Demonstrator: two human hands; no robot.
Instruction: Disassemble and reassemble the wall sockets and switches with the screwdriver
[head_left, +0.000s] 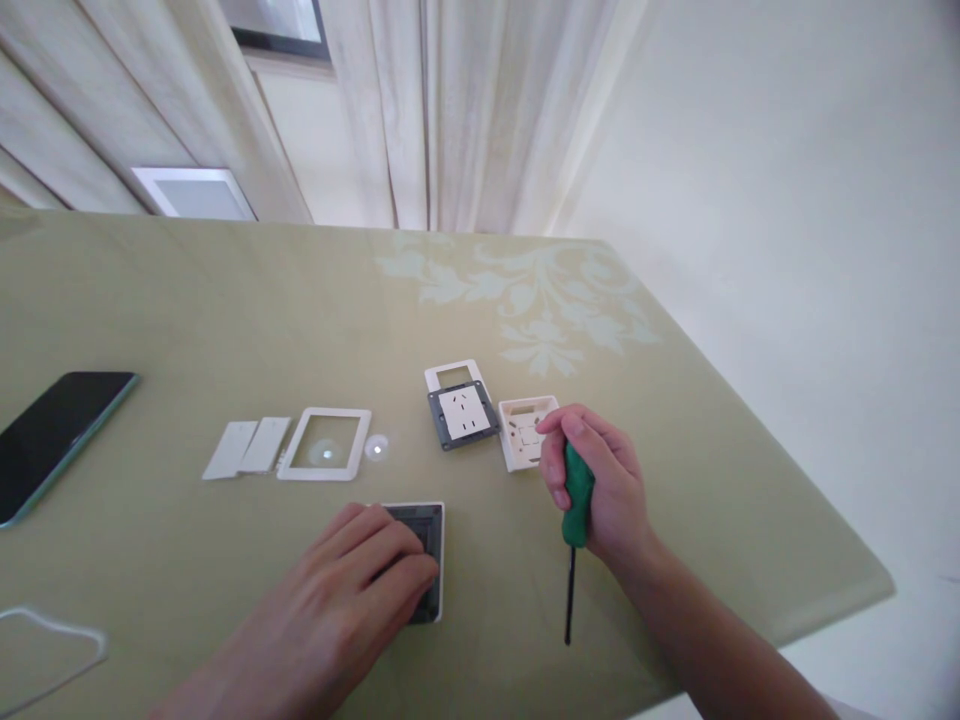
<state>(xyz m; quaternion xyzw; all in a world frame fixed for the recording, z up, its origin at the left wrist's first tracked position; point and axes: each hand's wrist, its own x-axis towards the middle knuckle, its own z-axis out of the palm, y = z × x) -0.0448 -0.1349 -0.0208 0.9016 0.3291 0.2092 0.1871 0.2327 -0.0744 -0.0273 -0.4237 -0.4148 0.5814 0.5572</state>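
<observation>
My right hand [600, 490] is closed round the green handle of a screwdriver [575, 520], whose black shaft points down toward me. It hovers just beside a white plastic back box [523, 425]. My left hand [360, 580] lies on a dark switch module with a white rim [430, 545], fingers bent over it and covering most of it. Farther back sits a grey-framed white socket insert [463, 414] resting on a white frame [450, 376].
A white square cover frame [325, 444] and two white rocker plates [246, 447] lie left of centre. A dark phone [56, 435] lies at the left edge. A clear plastic piece [45, 650] sits at bottom left. The table's right edge [825, 520] is near.
</observation>
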